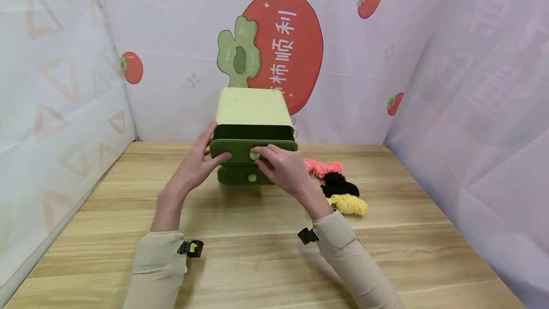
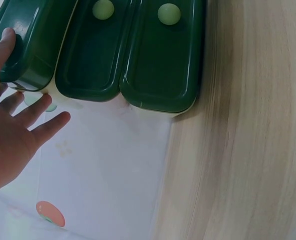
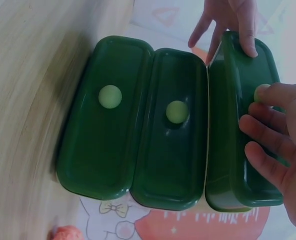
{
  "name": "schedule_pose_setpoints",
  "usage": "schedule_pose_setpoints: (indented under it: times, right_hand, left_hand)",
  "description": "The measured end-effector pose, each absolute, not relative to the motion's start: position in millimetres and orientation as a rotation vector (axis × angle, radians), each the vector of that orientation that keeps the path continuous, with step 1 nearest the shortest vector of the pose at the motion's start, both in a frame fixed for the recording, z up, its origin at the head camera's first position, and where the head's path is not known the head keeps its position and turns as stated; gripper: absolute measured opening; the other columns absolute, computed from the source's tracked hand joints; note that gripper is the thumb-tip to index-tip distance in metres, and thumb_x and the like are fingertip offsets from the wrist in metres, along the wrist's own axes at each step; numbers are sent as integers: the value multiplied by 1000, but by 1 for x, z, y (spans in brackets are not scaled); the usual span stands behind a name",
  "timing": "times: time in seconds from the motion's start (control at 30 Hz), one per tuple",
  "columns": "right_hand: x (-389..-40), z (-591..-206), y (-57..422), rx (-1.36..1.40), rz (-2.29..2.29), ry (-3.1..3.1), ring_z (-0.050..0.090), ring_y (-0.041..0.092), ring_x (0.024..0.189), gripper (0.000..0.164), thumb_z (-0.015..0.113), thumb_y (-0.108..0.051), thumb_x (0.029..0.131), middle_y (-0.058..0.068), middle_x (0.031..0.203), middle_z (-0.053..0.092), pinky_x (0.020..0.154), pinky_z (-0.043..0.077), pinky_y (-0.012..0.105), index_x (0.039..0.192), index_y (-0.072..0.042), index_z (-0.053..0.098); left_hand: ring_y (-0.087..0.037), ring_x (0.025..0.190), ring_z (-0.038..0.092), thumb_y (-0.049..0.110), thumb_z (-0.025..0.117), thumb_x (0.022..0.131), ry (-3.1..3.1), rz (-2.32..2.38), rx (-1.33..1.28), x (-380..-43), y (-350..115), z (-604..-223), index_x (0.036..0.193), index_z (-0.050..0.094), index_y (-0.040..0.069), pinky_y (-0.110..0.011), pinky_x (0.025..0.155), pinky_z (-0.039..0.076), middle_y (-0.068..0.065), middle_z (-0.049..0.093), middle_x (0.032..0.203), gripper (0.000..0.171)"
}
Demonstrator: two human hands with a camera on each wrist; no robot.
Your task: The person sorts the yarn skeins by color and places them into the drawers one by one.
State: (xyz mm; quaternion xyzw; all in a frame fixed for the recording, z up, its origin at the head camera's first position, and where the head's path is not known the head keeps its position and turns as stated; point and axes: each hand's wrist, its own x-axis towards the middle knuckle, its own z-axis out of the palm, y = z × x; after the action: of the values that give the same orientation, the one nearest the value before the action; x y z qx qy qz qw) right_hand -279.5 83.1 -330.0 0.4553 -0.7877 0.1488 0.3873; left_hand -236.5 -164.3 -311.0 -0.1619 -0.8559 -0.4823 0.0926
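A small drawer cabinet (image 1: 255, 106) with a cream top and dark green drawers stands at the back of the table. Its top drawer (image 1: 231, 148) juts out from the body, and a dark gap shows behind its front. With thumb and forefinger my right hand (image 1: 285, 168) pinches the pale green knob (image 1: 254, 155) of that drawer; its other fingers lie along the drawer front. My left hand (image 1: 193, 163) rests at the left end, thumb on the front and straight fingers spread by the side. In the right wrist view the middle drawer (image 3: 170, 160) and bottom drawer (image 3: 95, 150) sit closed.
Right of the cabinet lie bundles of yarn: pink (image 1: 328, 169), black (image 1: 340, 186) and yellow (image 1: 349, 204). The wooden table (image 1: 240, 261) extends in front. A printed cloth (image 1: 171, 37) hangs behind and along both sides.
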Motion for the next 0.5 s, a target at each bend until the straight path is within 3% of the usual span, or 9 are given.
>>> schedule_pose_setpoints:
  times: [0.27, 0.5]
  right_hand:
    - [-277, -326, 100, 1201, 450, -2002, 59, 6, 62, 26, 77, -13, 86, -1, 87, 70, 51, 46, 20, 112, -10, 72]
    - [-279, -324, 120, 1202, 526, -2027, 58, 6, 63, 32, 76, -8, 86, 0, 88, 71, 52, 46, 20, 117, -8, 70]
  left_hand:
    - [-31, 154, 13, 27, 65, 97, -2532, -1453, -487, -241, -166, -315, 162, 6, 18, -58, 119, 28, -3, 3, 169, 88]
    - [-29, 153, 18, 38, 66, 95, -2523, -1431, -492, -264, -176, -339, 160, 4, 33, -58, 118, 30, 10, 2, 167, 91]
